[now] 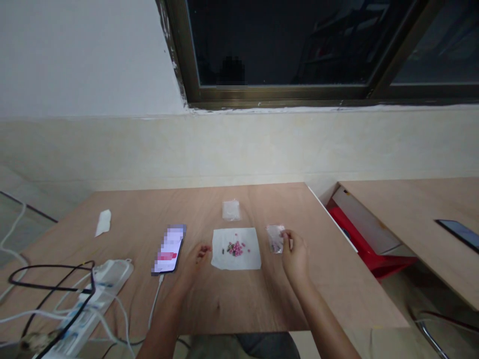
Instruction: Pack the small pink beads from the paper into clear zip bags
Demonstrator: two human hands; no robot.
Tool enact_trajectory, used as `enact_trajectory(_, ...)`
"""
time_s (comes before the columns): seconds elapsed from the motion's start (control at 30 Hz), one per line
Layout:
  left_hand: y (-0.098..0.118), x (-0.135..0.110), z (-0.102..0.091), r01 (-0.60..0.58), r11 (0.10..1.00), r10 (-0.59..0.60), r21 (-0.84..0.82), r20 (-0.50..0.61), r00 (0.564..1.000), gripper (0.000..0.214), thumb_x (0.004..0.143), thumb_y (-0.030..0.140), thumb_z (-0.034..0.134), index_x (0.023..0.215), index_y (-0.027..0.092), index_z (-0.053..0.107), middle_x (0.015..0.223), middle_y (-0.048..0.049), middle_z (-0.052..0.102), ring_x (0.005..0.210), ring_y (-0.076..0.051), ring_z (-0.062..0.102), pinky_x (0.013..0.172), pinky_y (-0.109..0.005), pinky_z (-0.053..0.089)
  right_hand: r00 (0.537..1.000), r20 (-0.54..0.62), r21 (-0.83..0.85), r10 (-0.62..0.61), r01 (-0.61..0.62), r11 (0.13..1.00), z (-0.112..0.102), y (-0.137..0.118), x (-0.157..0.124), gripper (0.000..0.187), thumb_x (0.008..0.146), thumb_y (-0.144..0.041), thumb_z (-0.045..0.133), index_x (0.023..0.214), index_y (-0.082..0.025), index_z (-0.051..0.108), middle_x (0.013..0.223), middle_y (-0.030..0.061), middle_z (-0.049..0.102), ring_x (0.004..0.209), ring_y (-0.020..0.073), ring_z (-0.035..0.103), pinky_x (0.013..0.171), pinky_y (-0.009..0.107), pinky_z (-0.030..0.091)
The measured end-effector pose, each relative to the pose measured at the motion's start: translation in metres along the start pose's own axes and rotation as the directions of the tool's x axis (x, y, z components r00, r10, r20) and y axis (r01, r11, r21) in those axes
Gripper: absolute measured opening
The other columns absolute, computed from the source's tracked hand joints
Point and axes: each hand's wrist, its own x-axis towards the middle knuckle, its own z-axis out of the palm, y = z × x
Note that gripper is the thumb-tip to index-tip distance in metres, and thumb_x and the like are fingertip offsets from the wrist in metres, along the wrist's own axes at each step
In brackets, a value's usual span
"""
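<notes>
Pink bits (236, 248) lie loose on the paper (251, 262). Hands apart: right (296, 253) seems to pinch the bag (275, 240) right of the paper; left (198, 253), left of it, curled, grip unclear. Bumping the paper could scatter bits.

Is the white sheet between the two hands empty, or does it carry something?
Not empty: small pink pieces lie on the white sheet, most clustered near its middle, a few apart.
</notes>
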Motion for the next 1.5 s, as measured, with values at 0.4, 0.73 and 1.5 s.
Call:
enact_trajectory(0.4, 0.051, 0.005, 0.006, -0.169, 0.986, 0.163, -0.013, 0.331, 0.929, 0.017, 0.071, 0.031, 0.052, 0.072, 0.016, 0.061, 0.068, -0.0018, 0.061, 0.064, -0.013, 0.055, 0.059, -0.023, 0.044, 0.836, 0.453, 0.446, -0.31, 0.088, 0.891, 0.052, -0.046, -0.023, 0.027, 0.08, -0.03, 0.037, 0.071, -0.017, 0.059, 0.069, 0.0044, 0.058, 0.072, 0.0172, 0.053, 0.066, 0.028, 0.04)
enact_trajectory(0.73, 0.029, 0.007, -0.004, 0.08, 0.978, 0.0, -0.194, 0.381, 0.925, 0.018, 0.066, 0.032, 0.059, 0.069, 0.014, 0.059, 0.06, 0.0001, 0.061, 0.058, -0.011, 0.057, 0.059, -0.025, 0.045, 0.93, 0.322, 0.368, -0.179, 0.051, 0.928, 0.062, -0.053, -0.028, 0.016, 0.073, -0.027, 0.048, 0.081, -0.016, 0.055, 0.082, 0.0067, 0.057, 0.081, 0.019, 0.05, 0.072, 0.032, 0.038)
enact_trajectory(1.5, 0.037, -0.017, -0.006, 0.029, 0.999, -0.027, -0.016, 0.109, 0.994, 0.022, 0.065, 0.033, 0.053, 0.052, 0.017, 0.043, 0.045, 0.007, 0.045, 0.04, -0.008, 0.046, 0.043, -0.02, 0.036, 0.739, 0.65, 0.452, -0.177, -0.188, 0.872, 0.058, -0.062, -0.051, 0.013, 0.064, -0.016, 0.043, 0.051, -0.018, 0.041, 0.049, -0.0041, 0.041, 0.05, 0.0097, 0.04, 0.048, 0.021, 0.029)
